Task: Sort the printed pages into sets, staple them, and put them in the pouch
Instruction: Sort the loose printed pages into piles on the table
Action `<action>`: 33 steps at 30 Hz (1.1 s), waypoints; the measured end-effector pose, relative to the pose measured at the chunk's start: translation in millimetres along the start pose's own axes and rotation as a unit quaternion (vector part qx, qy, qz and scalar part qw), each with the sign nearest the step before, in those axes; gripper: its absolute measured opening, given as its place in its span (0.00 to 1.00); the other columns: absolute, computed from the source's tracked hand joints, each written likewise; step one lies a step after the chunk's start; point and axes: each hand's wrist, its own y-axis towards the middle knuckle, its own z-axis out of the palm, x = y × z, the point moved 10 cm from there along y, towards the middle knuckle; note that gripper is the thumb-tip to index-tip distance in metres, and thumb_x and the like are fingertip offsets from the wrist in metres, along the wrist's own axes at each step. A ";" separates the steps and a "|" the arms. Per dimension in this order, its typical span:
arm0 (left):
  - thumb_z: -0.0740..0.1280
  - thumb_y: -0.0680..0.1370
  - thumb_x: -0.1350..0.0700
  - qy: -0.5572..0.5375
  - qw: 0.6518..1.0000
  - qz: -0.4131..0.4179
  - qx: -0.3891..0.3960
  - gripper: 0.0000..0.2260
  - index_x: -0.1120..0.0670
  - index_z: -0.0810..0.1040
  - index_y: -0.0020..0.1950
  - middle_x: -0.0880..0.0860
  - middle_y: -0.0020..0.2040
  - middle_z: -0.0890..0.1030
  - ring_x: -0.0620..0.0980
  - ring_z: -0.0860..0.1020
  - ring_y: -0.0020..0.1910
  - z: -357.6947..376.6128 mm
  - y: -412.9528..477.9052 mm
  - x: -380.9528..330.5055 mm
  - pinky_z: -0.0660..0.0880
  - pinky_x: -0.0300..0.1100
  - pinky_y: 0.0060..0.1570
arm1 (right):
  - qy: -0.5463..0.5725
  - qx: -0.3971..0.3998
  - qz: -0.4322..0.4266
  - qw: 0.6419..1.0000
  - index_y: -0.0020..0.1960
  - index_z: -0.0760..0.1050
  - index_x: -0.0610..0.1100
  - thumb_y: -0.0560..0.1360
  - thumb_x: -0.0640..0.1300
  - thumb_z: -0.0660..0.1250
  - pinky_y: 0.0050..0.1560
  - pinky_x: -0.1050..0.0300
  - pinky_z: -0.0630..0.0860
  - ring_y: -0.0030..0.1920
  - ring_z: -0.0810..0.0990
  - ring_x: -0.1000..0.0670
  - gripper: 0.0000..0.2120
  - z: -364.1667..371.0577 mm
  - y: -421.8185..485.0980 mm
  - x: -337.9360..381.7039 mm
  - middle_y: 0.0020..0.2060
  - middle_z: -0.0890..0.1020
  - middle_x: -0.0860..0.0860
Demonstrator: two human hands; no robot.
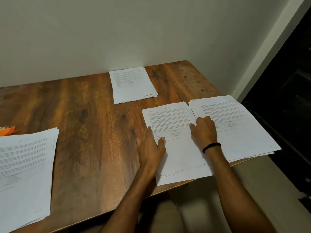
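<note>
Since you've got four piles spread over the wooden table [84, 115], the biggest risk is sheets going over the edge. The right pile [244, 128] hangs past the table's right side and the near pile [178, 155] pokes out over the front edge toward your lap. One careless drag there and the stack fans out or drops.

Next risk is mixing sets. Those two piles meet at their top corners, right where you're working, so a page lifted from one can easily catch a sheet of the other. The big left pile [25, 174] and the far pile [133, 84] by the wall are well apart from all that.

Your left hand [152, 148] lies flat and spread along the near pile's left edge, thumb on the top page and fingers stretched along the paper's side, pinning it. Your right hand [204, 130], the one with the black wristband [211, 147], sits on the seam with knuckles bent. Its fingertips are hidden, so I can't tell if it's pinching a sheet or just pressing down.

No stapler or pouch in view, unless that orange thing [8, 130] at the left edge is the pouch. It's too cut off to say.
</note>
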 end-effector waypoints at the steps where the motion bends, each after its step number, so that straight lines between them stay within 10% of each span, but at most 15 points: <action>1: 0.67 0.80 0.50 -0.001 1.000 0.002 -0.001 0.18 0.47 0.71 0.70 0.45 0.69 0.76 0.49 0.73 0.68 -1.7 -0.3 -0.3 0.62 0.52 0.73 | 0.006 0.005 0.004 1.000 0.52 0.78 0.35 0.80 0.48 0.67 0.53 0.51 0.74 0.56 0.76 0.38 0.15 1.1 0.6 0.3 0.53 0.77 0.38; 15: 0.69 0.79 0.54 0.107 0.993 -0.042 0.013 0.22 0.49 0.68 0.72 0.49 0.72 0.69 0.51 0.64 0.69 -11.9 -2.8 14.3 0.51 0.36 0.57 | 0.168 0.135 0.065 0.974 0.31 0.65 0.48 0.77 0.51 0.69 0.41 0.56 0.71 0.39 0.76 0.45 0.20 12.9 -3.5 16.2 0.30 0.73 0.51; 23: 0.67 0.79 0.49 0.191 0.980 -0.052 0.028 0.24 0.51 0.67 0.73 0.53 0.76 0.64 0.56 0.61 0.72 -7.1 -2.4 9.4 0.62 0.48 0.68 | 0.445 0.337 0.080 0.826 0.55 0.81 0.45 0.76 0.37 0.71 0.39 0.56 0.82 0.44 0.87 0.49 0.09 23.0 -25.0 51.7 0.49 0.87 0.48; 27: 0.70 0.77 0.48 0.059 0.996 -0.061 0.026 0.19 0.48 0.72 0.67 0.51 0.70 0.71 0.55 0.63 0.72 -13.6 12.2 22.0 0.59 0.50 0.69 | 0.484 0.274 0.015 0.831 0.58 0.78 0.44 0.73 0.31 0.72 0.52 0.51 0.83 0.53 0.85 0.46 0.17 6.3 -13.7 46.9 0.54 0.86 0.48; 30: 0.71 0.70 0.33 -0.078 0.990 -0.116 0.011 0.37 0.49 0.67 0.73 0.50 0.69 0.74 0.54 0.70 0.70 -31.4 27.9 30.9 0.67 0.53 0.68 | 0.557 0.199 -0.041 0.805 0.66 0.73 0.37 0.72 0.29 0.71 0.57 0.47 0.81 0.60 0.82 0.41 0.23 -18.3 -8.5 48.8 0.58 0.84 0.44; 33: 0.73 0.76 0.47 -0.267 0.959 -0.090 0.037 0.34 0.54 0.63 0.77 0.48 0.66 0.77 0.47 0.78 0.62 -46.6 45.8 3.2 0.78 0.46 0.61 | 0.607 0.147 -0.091 0.776 0.69 0.67 0.33 0.74 0.28 0.69 0.57 0.43 0.81 0.61 0.82 0.39 0.25 -45.5 -8.3 63.2 0.63 0.81 0.41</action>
